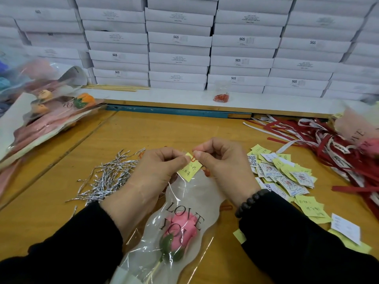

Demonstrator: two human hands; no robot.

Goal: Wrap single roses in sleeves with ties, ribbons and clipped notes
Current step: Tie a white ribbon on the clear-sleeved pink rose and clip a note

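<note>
A pink rose lies in a clear sleeve printed "LOVE YOU" on the wooden table, near the person. At the sleeve's far edge both hands pinch a yellow note — the left hand holding note and film, the right hand pinching a red paper clip onto it. Silver ties lie left; notes and ribbons lie right.

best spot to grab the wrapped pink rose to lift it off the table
Probably the stem end of the sleeve, below the pink rose, coming from the near side. The sleeve narrows there around the thin stem, so a hand closes round it easily. The bloom looks crushable, and both hands, left hand and right hand, work the yellow note at the far end.
</note>
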